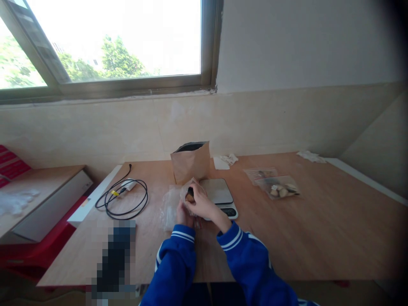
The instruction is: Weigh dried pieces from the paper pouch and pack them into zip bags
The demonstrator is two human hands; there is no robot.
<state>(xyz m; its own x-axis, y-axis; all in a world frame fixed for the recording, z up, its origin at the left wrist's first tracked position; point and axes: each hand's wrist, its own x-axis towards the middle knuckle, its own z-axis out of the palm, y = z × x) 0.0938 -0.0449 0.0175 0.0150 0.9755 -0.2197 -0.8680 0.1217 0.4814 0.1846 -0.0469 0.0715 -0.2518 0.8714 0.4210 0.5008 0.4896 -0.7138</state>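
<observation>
In front of the scale, my left hand is closed round the lower part of a clear plastic bag, holding it up. My right hand pinches a brown piece with a dark edge at the bag's mouth. Whether the piece is inside the bag or just over it, I cannot tell. Beside my right hand lies a white kitchen scale, partly covered by the hand. More clear plastic bags lie flat by my left hand. Behind both hands stands an open brown paper pouch.
To the right lie zip bags holding pale, dark-edged pieces. A coiled black cable with a white adapter is at the left, above a blurred-out dark object. Crumpled tissue rests near the wall.
</observation>
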